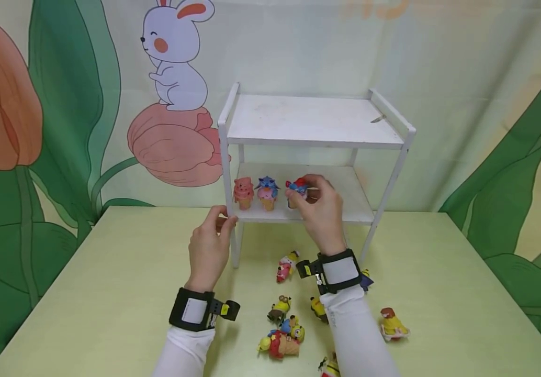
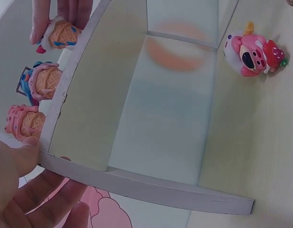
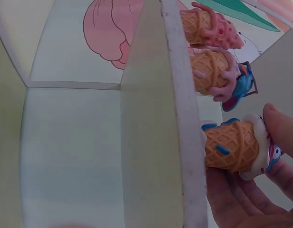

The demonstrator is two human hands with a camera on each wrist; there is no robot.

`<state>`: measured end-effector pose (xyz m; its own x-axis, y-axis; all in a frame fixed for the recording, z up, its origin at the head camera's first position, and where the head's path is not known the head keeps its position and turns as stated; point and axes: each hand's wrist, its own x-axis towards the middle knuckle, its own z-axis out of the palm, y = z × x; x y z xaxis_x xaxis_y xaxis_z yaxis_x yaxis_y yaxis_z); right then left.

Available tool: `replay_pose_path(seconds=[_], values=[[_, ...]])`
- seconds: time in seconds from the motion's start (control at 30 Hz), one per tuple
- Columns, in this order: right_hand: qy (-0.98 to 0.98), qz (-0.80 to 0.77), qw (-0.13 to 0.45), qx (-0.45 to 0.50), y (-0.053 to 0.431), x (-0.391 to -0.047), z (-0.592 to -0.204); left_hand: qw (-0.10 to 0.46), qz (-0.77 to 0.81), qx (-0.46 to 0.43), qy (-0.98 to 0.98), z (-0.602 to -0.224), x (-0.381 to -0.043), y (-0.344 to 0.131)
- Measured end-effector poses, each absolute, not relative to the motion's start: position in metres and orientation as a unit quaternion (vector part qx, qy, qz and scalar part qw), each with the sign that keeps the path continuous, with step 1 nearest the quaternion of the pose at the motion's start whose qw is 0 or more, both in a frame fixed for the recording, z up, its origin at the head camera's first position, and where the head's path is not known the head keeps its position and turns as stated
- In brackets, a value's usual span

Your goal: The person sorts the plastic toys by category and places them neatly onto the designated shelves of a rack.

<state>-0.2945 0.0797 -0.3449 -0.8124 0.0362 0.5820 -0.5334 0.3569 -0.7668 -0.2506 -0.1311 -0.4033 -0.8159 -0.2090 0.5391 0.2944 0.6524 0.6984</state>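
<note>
My right hand (image 1: 323, 209) pinches an ice-cream-cone figurine (image 3: 234, 146) with a blue and red top at the lower shelf (image 1: 341, 191) of a small white rack. Its waffle cone stands right at the shelf's front edge. To its left on that shelf are a pink cone figurine (image 1: 244, 193) and a cone figurine with a blue character on top (image 1: 267, 192), both upright. My left hand (image 1: 210, 246) holds the rack's front left leg (image 1: 226, 180) between thumb and fingers, close to the lower shelf, as the left wrist view shows.
On the table beneath and before the rack lie several figurines: a pink one (image 2: 253, 54), a yellow one (image 1: 280, 309), a red and yellow cone (image 1: 281, 345) and a yellow-robed one (image 1: 392, 324). The rack's top shelf (image 1: 303, 118) has raised side rails.
</note>
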Motion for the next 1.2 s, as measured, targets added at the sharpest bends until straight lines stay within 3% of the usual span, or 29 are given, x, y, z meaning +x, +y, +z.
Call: replay_pose_path(seconds=[0.8, 1.2], values=[[-0.797, 0.499, 0.309, 0.144, 0.067, -0.301, -0.353, 0.291, -0.423, -0.017, -0.858, -0.403, -0.249, -0.129], [-0.801, 0.501, 0.297, 0.142, 0.066, -0.299, -0.351, 0.289, -0.421, -0.014, -0.86, -0.402, -0.249, -0.131]])
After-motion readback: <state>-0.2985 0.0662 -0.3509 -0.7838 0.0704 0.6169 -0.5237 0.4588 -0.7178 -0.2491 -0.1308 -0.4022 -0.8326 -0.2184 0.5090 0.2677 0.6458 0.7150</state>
